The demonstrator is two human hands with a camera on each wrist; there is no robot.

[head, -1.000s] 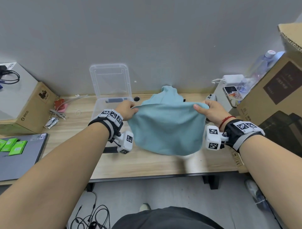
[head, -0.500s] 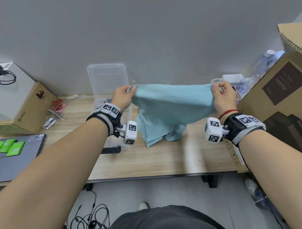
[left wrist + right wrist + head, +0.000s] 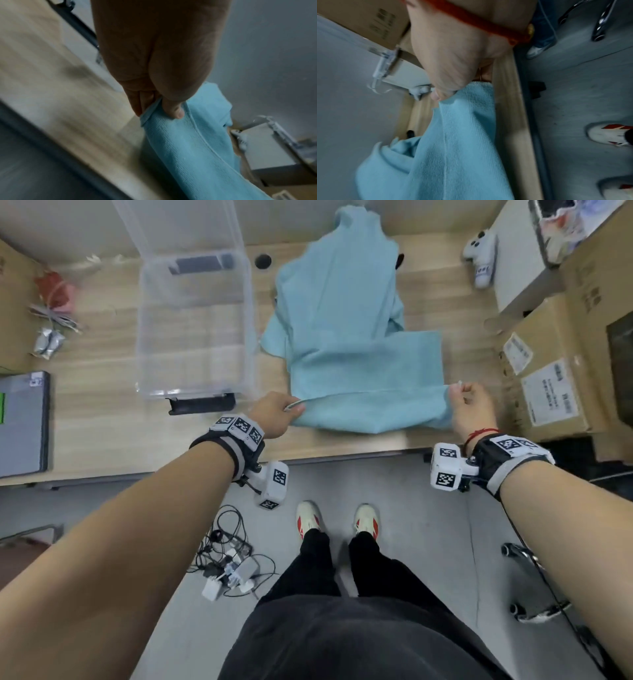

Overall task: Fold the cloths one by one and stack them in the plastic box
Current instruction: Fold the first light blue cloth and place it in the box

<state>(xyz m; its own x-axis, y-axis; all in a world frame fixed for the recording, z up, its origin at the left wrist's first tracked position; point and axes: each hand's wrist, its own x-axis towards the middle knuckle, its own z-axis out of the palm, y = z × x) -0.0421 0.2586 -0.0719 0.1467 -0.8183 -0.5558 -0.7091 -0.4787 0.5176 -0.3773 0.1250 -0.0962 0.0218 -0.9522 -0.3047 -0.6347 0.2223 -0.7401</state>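
OK, top cloth lies on the desk near the front edge, over a pile of more cloths, w/ the plastic box just left. Left hand and right hand each pinch a near corner. Keep tension even, align edges before creasing; edge match looks blurry, prob incomplete.

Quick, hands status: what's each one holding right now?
Left hand: pinching the blue cloth's left corner.
Right hand: pinching its right corner.

Plastic box lid cut off by the top edge.
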